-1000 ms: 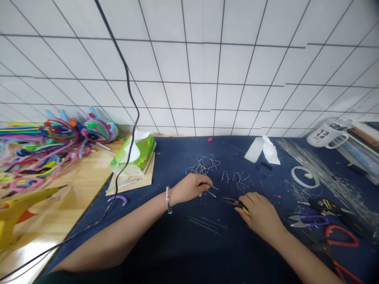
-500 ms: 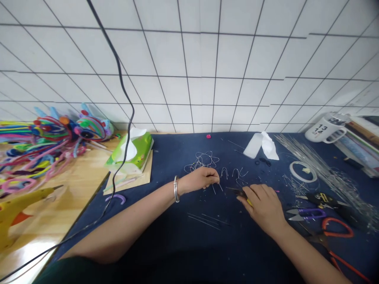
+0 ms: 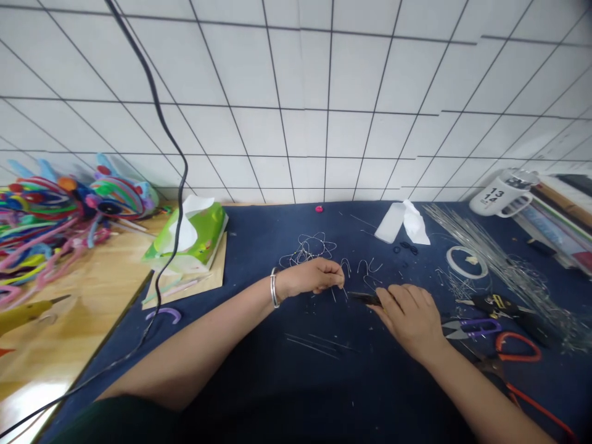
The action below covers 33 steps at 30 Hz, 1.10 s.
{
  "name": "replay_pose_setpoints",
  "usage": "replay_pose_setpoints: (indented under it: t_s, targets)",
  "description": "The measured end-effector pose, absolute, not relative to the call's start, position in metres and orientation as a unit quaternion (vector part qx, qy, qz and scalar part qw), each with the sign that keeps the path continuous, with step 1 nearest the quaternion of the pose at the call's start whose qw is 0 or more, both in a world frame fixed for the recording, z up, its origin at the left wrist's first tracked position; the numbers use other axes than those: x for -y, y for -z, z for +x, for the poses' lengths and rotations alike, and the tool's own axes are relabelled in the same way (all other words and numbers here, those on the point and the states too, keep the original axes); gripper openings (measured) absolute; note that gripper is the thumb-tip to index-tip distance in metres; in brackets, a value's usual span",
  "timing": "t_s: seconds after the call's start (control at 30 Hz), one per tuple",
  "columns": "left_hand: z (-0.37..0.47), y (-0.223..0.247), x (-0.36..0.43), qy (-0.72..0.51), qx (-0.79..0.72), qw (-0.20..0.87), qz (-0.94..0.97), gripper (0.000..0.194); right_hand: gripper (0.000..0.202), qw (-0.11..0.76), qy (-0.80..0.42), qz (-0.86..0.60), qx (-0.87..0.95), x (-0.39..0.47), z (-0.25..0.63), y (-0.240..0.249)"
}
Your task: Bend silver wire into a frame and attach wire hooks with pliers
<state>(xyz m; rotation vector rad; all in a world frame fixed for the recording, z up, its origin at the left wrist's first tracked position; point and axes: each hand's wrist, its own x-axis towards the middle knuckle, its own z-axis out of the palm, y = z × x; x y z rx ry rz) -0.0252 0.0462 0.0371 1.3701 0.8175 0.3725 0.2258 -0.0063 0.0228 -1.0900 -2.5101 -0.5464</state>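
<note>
My left hand point(image 3: 317, 276) pinches a thin bent metal wire point(image 3: 345, 294), whose two ends poke out below the fingertips. My right hand point(image 3: 411, 317) is closed round a pair of pliers point(image 3: 363, 298) with dark, slender jaws. The jaw tips point left and lie right by the wire's ends; I cannot tell whether they touch it. Just beyond the hands are several U-shaped wire pieces point(image 3: 363, 266) and a tangled wire loop form point(image 3: 309, 248). Nearer to me, several straight wires point(image 3: 312, 345) lie on the dark blue cloth point(image 3: 259, 370).
On the right lie purple snips point(image 3: 481, 327), red-handled scissors point(image 3: 518, 346), a wire coil point(image 3: 467, 263) and a long wire bundle point(image 3: 490, 259). A mug point(image 3: 502, 194) stands behind. On the left are a tissue pack point(image 3: 198, 237), a black cable point(image 3: 160, 111) and a yellow glue gun point(image 3: 28, 314).
The pliers in my right hand have come left, closer to the wire. My left hand keeps its pinch. The whole view has shifted slightly, with the surroundings sliding left.
</note>
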Motion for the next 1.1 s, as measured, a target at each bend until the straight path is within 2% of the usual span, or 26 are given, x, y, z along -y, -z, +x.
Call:
replay_pose_setpoints:
  t_s: [0.63,1.1]
  targets:
    - [-0.0291,-0.0330,-0.0492,-0.138,-0.336,0.691,0.625,0.022,0.020,0.168,0.192,-0.351,0.901,0.0087,0.2238,-0.0247]
    - [-0.0307,-0.0399,-0.0485,-0.102,-0.321,0.677,0.654,0.019,0.018,0.148,0.182,-0.330,0.914,0.0092,0.2218,-0.0238]
